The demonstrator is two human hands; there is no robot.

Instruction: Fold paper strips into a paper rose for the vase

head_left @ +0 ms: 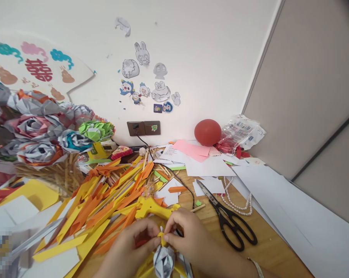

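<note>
At the bottom centre, my left hand (138, 241) and my right hand (188, 233) meet with fingertips pinched on a small yellow paper piece (163, 239). Just below the fingers is a folded white-grey paper flower (164, 260); yellow paper strips show around its base. Whether the yellow piece is joined to the flower I cannot tell. Behind my fingers lies a yellow plastic object (157, 207), partly hidden. Black-handled scissors (228, 218) rest spread on the table to the right of my right hand. A heap of folded orange and yellow paper strips (105, 200) spreads left of my left hand.
Several paper flowers (39, 127) on stick stems crowd the left side. A red balloon (208, 132), pink paper (191, 150) and a pearl strand (235, 208) lie toward the back and right. Large white sheets (301, 216) cover the right edge. A cable (181, 178) runs from the wall socket (143, 128).
</note>
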